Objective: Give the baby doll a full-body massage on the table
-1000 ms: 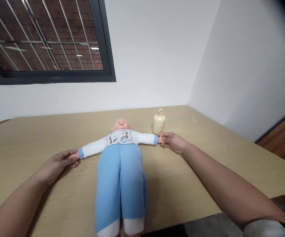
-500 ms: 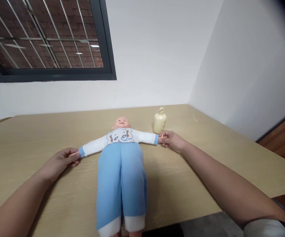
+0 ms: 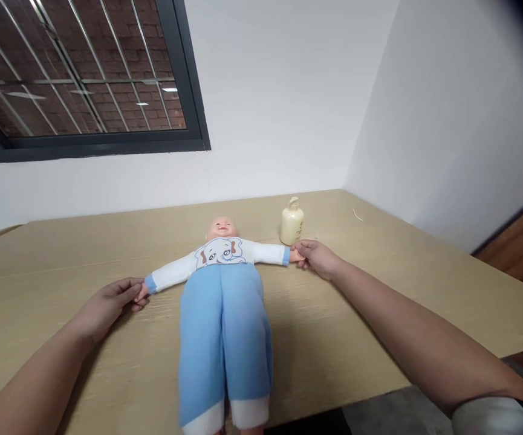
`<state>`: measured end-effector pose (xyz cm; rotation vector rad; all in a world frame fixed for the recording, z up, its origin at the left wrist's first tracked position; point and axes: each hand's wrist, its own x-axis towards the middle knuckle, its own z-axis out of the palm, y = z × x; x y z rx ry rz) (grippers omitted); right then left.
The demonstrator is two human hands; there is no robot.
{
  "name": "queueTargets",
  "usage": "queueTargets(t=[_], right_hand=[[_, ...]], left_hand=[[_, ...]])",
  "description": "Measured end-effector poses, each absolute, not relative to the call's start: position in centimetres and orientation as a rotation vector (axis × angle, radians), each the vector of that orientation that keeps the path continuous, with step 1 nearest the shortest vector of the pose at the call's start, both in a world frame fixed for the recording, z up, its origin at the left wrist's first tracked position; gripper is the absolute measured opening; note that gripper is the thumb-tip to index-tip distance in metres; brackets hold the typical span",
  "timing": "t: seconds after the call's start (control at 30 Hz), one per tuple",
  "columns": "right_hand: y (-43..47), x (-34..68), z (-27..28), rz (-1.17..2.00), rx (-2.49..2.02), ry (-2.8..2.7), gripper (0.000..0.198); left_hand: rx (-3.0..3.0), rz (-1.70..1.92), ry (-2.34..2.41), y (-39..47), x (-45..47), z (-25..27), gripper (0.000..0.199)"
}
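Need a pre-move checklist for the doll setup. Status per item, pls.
1. Baby doll face-up on table: ok.
2. Left hand gripping one doll hand: ok.
3. Right hand gripping the other doll hand: ok.
4. Pump bottle upright: ok.
5. Gap between right hand and pump bottle: cannot tell, very close in this view.
6. Doll's feet fully in frame: not ok, cut off at bottom edge.

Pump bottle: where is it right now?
In the head view, right of centre, the pump bottle stands on the table just beyond the right hand, right of the doll's head.
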<state>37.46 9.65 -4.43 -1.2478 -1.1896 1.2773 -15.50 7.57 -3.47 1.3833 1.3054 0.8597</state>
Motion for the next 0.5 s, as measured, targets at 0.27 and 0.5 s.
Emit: queueTargets(t=[0.27,0.5], right_hand=[[9.33,37.9,-4.01,1.343,-1.17,-1.152,0.019],[9.23,38.2,-4.05,1.441,-1.048,-1.161,0.029]], left_hand=[[1.286,0.874,1.369,7.48,-16.19,-3.5,0.045],[1.315,0.869,1.319,7.28,-15.88,-3.03,0.044]])
